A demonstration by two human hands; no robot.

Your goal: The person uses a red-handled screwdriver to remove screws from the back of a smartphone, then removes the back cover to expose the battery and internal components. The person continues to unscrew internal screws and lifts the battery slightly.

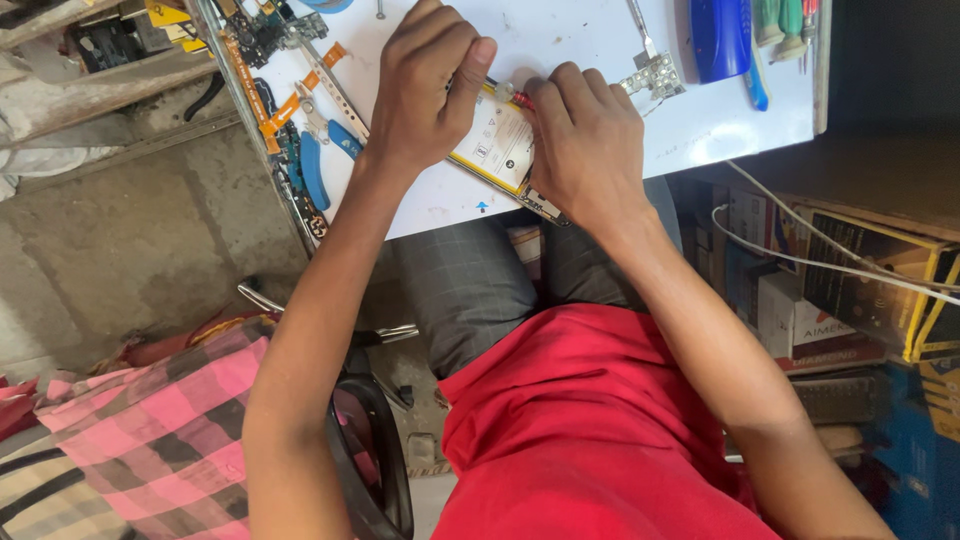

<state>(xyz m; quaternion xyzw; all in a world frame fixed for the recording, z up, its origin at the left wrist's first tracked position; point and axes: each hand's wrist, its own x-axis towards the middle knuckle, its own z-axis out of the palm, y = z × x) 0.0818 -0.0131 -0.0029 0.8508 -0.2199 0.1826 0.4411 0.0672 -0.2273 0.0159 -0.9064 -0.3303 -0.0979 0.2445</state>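
One opened phone (497, 140) lies at the desk's (700, 130) near edge. Left hand (430, 85) curls its fingers over it; right hand (590, 145) fingers pinch a red-tipped tool (515, 95).

A white counter (560, 30) fills the upper middle of the frame. On it, near the centre, lies an opened phone (497, 140) with its yellowish battery showing. At the counter's left edge lie blue-handled pliers (320, 150) and orange ribbon cables (290, 100) among small circuit parts. Upper right of centre lie metal tweezers (641, 30) and a small silver plate (655, 75), then a blue case (720, 38) and screwdrivers (785, 22).
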